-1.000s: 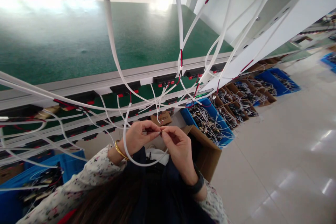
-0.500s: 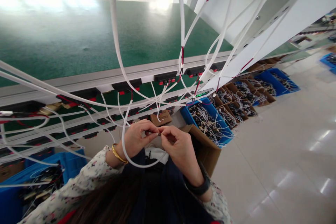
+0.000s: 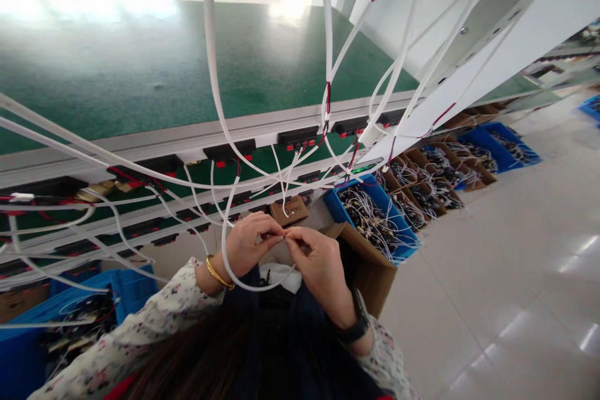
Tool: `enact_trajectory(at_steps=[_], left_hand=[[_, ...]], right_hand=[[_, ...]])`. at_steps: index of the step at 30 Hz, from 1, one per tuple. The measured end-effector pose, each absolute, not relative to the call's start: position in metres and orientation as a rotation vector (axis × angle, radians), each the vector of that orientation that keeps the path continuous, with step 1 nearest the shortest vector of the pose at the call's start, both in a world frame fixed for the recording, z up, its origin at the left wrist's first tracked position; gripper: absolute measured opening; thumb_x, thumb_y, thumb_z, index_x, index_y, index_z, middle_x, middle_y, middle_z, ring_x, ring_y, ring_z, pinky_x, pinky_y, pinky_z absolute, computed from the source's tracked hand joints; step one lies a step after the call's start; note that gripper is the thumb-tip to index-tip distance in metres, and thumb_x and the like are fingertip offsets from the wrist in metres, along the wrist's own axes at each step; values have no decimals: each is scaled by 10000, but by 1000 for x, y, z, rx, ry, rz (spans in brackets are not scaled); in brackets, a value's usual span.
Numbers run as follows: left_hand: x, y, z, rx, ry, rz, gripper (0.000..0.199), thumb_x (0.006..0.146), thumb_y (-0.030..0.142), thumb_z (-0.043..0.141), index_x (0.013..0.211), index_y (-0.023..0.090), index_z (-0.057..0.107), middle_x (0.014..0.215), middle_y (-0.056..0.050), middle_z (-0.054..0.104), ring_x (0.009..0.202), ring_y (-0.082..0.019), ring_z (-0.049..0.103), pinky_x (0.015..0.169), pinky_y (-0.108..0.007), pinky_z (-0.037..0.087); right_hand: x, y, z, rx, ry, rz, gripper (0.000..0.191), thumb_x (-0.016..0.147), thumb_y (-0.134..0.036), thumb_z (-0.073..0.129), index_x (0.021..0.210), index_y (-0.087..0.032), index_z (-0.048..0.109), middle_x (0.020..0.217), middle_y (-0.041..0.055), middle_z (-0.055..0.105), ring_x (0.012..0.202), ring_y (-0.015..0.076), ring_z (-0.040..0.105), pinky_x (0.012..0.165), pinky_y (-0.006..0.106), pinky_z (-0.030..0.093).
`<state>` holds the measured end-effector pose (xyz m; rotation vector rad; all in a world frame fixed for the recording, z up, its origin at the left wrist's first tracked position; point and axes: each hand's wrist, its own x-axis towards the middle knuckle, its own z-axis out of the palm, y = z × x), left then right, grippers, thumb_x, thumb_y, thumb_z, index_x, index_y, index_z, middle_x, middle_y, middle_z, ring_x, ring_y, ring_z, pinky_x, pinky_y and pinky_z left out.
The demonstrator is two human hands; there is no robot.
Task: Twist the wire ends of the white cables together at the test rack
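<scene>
The left hand (image 3: 246, 244) and right hand (image 3: 319, 262) are meeting fingertip to fingertip, each grip closing in a pinch; the small piece between them is too hidden to identify. A white cable (image 3: 225, 249) is hanging from a black terminal block (image 3: 229, 153) on the desk's edge, looping down below the fingers and rising toward the right hand. An open cardboard box (image 3: 370, 262) is standing just beside the right hand, and past it a blue bin (image 3: 372, 215) is holding tangled wires. Beyond the terminal block, the green desk (image 3: 154, 69) is stretching away.
</scene>
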<state>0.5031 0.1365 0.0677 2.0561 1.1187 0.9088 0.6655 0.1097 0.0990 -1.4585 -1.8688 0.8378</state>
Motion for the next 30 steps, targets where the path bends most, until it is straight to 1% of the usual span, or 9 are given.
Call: enact_trajectory(at_steps=[2,4,7,12,15,19,23,27,30], left_hand=[[500,144,50,2164,1148,867,72,810,218,600,833,177,654,794,-27,684,781,-185,594,781,-349,470],[490,150,27,2308,1206,823,174,830,199,560,980,168,640,964,-66,687,969,-233,583,909,-430,437],[463,145,-5,2494,1293,788,343,843,81,428,1145,151,574,1192,-105,606,1202,-256,466,1016,-487,368],[431,103,-3,2345,1740,1152,213,825,82,471,969,147,615,933,-91,673,887,-204,627,805,-354,512],[445,91,30,2416,1598,1426,150,778,78,561,905,156,575,853,-67,659,788,-174,628,735,-300,513],[488,120,68,2533,1256,1077,199,852,93,459,1008,169,558,919,-65,658,884,-169,603,819,-298,499],[519,167,87,2680,1271,810,274,874,78,385,1087,107,554,1092,-117,613,1033,-220,543,920,-353,457],[532,200,92,2868,1515,463,343,892,94,361,1213,104,483,1278,-164,492,1113,-295,486,841,-404,469],[532,222,86,2933,1613,266,288,884,73,359,1069,116,576,1056,-166,597,921,-292,571,705,-395,465]], right_hand=[[675,117,84,-1456,-1855,853,89,806,-208,584,868,-208,648,970,43,673,915,199,609,833,316,462],[685,129,68,-1477,-1793,829,234,791,-273,614,1011,-195,617,1105,83,625,1050,236,555,919,370,425],[697,147,52,-1533,-1588,788,297,816,-321,565,1072,-170,575,1092,108,617,1014,236,572,867,369,459],[675,172,52,-1517,-1445,707,244,830,-378,532,693,-179,567,636,10,585,603,154,558,595,263,460],[646,188,52,-1430,-1479,698,224,854,-351,491,763,-173,593,680,20,593,553,136,519,558,259,440],[626,209,47,-1355,-1428,671,347,852,-227,425,1182,-150,502,1097,125,588,727,163,589,717,304,484],[641,222,42,-1358,-1439,637,493,809,-186,433,1299,-147,407,1251,142,517,942,212,580,889,364,440],[668,228,31,-1422,-1452,631,406,803,-186,440,1204,-158,498,1135,109,600,896,201,594,845,349,464],[680,231,21,-1479,-1419,616,298,823,-233,452,1085,-132,554,958,98,640,797,197,594,788,350,477]])
